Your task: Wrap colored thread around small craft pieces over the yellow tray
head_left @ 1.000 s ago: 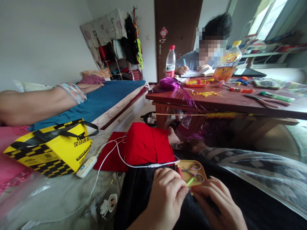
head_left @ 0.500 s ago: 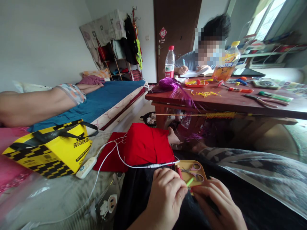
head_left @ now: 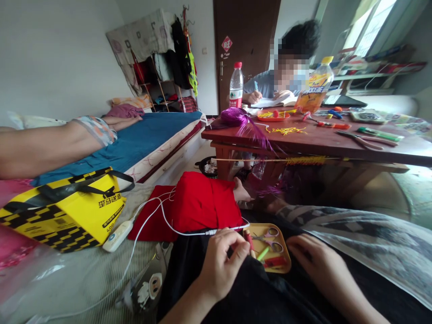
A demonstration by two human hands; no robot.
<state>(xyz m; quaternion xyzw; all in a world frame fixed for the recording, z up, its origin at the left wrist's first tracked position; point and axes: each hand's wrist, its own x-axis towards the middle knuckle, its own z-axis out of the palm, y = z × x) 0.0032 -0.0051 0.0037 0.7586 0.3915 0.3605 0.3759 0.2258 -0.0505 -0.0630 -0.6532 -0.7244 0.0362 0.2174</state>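
My left hand (head_left: 224, 261) is beside the left edge of a small yellow tray (head_left: 286, 266), its thumb and fingertips pinched together. My right hand (head_left: 317, 258) is at the tray's right edge, fingers curled and tips close together. Whatever either hand pinches is too fine or hidden to make out. In the tray lie small scissors (head_left: 277, 246), a spool of red thread (head_left: 249, 238), a light green stick-like piece (head_left: 263, 254) and a red-handled tool (head_left: 275, 261). The tray rests on black cloth (head_left: 259, 292) over my lap.
A red cushion-like cloth (head_left: 202, 202) and a white cable (head_left: 189, 234) lie ahead. A yellow bag (head_left: 81, 211) stands left. On the wooden table (head_left: 303, 144) are bottles, purple strands (head_left: 233, 118) and pliers (head_left: 359, 139). A person (head_left: 259, 87) writes behind it; another lies on the bed (head_left: 158, 130).
My hands have moved apart from their close pinch over the tray, left hand leftward and right hand rightward. The tray's contents now show more fully. The view has shifted slightly.
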